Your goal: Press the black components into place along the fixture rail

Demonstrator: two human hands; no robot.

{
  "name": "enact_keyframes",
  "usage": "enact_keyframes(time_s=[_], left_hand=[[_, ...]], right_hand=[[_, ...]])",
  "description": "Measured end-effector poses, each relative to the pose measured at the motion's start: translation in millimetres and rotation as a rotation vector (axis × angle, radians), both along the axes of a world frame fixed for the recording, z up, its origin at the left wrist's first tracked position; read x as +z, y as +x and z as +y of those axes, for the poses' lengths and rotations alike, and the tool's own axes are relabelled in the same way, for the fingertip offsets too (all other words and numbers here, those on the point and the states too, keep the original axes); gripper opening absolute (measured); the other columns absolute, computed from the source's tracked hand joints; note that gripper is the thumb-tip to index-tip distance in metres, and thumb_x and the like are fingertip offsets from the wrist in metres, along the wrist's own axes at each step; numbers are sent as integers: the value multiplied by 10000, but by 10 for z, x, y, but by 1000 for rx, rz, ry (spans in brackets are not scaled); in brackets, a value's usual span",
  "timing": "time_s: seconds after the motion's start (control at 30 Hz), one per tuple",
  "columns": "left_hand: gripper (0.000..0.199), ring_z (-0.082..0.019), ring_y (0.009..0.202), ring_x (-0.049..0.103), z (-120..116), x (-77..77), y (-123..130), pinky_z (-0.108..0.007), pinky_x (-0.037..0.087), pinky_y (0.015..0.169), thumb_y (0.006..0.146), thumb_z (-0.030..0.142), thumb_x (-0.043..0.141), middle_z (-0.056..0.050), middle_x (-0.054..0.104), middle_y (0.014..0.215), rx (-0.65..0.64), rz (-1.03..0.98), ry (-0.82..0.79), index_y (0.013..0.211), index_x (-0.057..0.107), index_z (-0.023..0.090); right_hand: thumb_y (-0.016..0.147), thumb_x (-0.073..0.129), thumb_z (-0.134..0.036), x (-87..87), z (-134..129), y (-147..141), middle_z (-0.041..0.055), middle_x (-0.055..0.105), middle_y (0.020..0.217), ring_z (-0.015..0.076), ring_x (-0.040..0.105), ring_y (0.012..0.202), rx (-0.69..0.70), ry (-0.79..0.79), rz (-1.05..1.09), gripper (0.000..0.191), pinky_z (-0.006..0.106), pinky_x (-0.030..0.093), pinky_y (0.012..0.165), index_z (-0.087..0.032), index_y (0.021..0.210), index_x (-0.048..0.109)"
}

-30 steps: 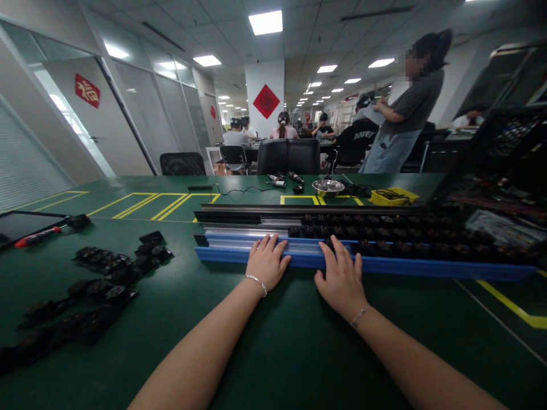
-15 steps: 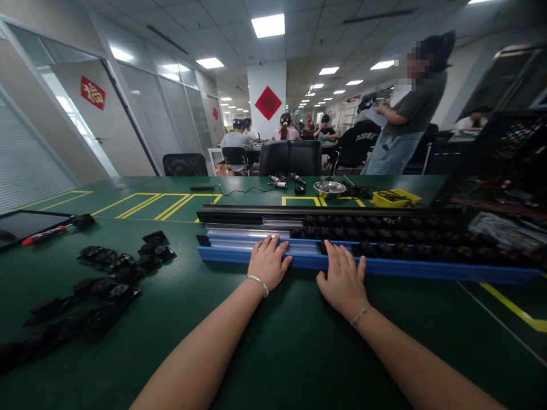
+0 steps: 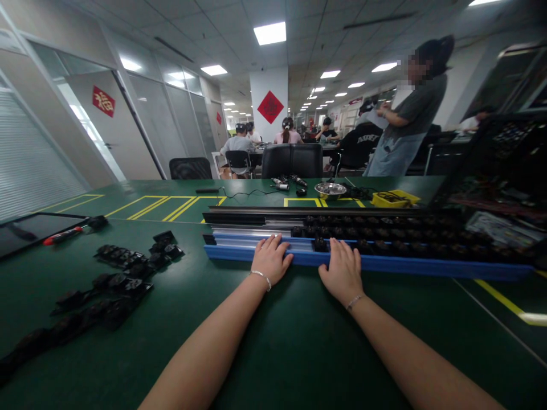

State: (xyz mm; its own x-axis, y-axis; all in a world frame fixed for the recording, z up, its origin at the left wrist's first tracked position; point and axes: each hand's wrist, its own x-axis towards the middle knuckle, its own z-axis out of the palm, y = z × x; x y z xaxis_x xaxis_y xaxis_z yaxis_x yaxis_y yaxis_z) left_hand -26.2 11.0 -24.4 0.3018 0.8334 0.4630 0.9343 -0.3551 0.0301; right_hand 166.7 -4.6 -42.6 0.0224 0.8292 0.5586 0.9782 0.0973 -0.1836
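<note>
A long blue channel rail runs across the table with a row of small black parts seated in its right portion. My left hand rests over the rail's bare left portion, fingers stretched out across the edge and thumb apart. Farther right, my right hand lies over the same rail, fingers extended and thumb at the near side. Just left of its fingertips sits one black part in the channel. The undersides of both hands' fingers are hidden.
Behind the blue rail lie dark rails with more black parts. Loose black parts and a red-handled screwdriver are at left. A metal bowl and yellow tray stand beyond. A person stands at back right.
My right hand has shifted slightly right relative to the black part in the channel, which now shows more fully. My left hand stays on the rail. The view has turned slightly.
</note>
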Motion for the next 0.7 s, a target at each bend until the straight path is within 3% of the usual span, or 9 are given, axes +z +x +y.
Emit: enact_keyframes(time_s=[0.2, 0.43, 0.57, 0.7], left_hand=[[415, -240, 1282, 303, -58, -19, 135, -454, 216, 1046, 832, 490, 387, -65, 393, 1388, 104, -17, -62, 1129, 542, 246], [656, -272, 1305, 226, -242, -93, 231, -474, 116, 1078, 753, 506, 493, -89, 356, 1394, 137, -25, -83, 1316, 353, 200], [649, -282, 1288, 236, -335, -79, 213, -483, 126, 1066, 744, 523, 498, -101, 385, 1357, 133, -20, -116, 1293, 369, 201], [524, -269, 1185, 357, -420, -64, 207, -479, 150, 1051, 769, 483, 492, -103, 490, 1208, 137, 5, -129, 1211, 440, 206]], right_hand=[[732, 426, -219, 37, -17, -5, 111, 479, 1295, 231, 375, 1175, 5, -3, -58, 490, 407, 172, 1032, -103, 1204, 490], [736, 454, -213, 58, -89, 29, 92, 503, 1242, 225, 427, 1030, 29, 18, -167, 515, 375, 199, 960, -163, 1249, 464], [751, 460, -207, 68, -183, 39, 76, 565, 1054, 221, 439, 934, 13, -26, -227, 553, 362, 236, 866, -240, 1301, 416], [803, 443, -211, 60, -221, 69, 61, 562, 938, 208, 437, 877, -14, -54, -247, 541, 341, 247, 798, -293, 1332, 365]])
